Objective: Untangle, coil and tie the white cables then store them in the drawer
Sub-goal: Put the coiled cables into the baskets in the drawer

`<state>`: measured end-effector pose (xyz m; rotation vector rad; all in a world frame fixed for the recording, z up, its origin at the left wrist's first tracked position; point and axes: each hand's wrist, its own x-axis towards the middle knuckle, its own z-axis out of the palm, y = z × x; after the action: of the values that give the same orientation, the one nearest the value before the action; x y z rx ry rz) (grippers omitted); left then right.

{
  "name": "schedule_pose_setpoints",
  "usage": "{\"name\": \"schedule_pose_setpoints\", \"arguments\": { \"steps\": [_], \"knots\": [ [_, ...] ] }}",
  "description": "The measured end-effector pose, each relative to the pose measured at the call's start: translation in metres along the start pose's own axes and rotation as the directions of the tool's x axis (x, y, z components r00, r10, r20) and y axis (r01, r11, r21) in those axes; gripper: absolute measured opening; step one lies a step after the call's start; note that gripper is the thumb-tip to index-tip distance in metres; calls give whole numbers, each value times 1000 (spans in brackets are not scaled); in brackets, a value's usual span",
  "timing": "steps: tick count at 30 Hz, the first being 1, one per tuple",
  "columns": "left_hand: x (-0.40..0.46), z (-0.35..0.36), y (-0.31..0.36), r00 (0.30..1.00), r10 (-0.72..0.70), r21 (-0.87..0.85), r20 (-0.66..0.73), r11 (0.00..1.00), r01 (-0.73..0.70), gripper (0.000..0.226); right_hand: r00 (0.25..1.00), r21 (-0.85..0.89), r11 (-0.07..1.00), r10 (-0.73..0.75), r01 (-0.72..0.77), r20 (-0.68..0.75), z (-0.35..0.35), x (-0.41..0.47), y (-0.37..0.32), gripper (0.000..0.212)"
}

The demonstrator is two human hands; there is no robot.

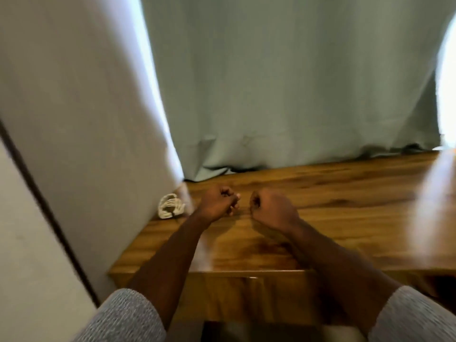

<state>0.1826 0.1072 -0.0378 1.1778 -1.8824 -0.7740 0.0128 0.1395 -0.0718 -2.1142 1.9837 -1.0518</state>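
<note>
Over the desk (345, 193), the left hand (218, 202) and right hand (270, 208) hover as loose fists; the blur hides whether either grips anything. A coiled white cable (170, 206) lies at the desk's left edge by the curtain (271, 82). Best to pick up that bundle whole, keeping its loops together, then open the drawer (246, 290).

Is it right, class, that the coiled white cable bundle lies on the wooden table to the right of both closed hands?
Not quite. In the head view the coiled white cable bundle lies on the wooden table to the left of both closed hands, beside the left hand, not the right hand.
</note>
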Motion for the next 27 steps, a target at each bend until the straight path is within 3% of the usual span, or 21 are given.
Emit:
{"name": "schedule_pose_setpoints", "arguments": {
  "steps": [4, 9, 13, 16, 18, 20, 27],
  "knots": [
    [-14, -81, -49, 975, -87, 61, -206, 993, 101, 23, 995, 138, 990, -38, 25, 93, 50, 24, -63, 14],
    [-15, -146, -103, 883, -263, -58, -390, 963, 262, 13, 992, 280, 959, -4, -32, 129, 106, 48, -119, 5],
    [-11, -152, -132, 848, -314, -106, -426, 949, 298, 21, 989, 267, 964, -48, 8, 141, 146, 69, -146, 17],
    [-9, -146, -144, 837, -370, -175, -403, 929, 326, 18, 959, 130, 987, -124, 92, 256, 172, 84, -153, 38],
    [-8, -144, -150, 841, -383, -177, -383, 924, 340, 16, 945, 68, 993, -110, 93, 308, 183, 88, -158, 39],
    [-6, -144, -151, 843, -381, -171, -380, 924, 341, 15, 958, 50, 996, -90, 79, 273, 187, 91, -161, 38],
    [5, -136, -155, 837, -370, -197, -403, 928, 316, 24, 968, -37, 984, 180, -176, 175, 157, 97, -137, 30]
  ]
}}
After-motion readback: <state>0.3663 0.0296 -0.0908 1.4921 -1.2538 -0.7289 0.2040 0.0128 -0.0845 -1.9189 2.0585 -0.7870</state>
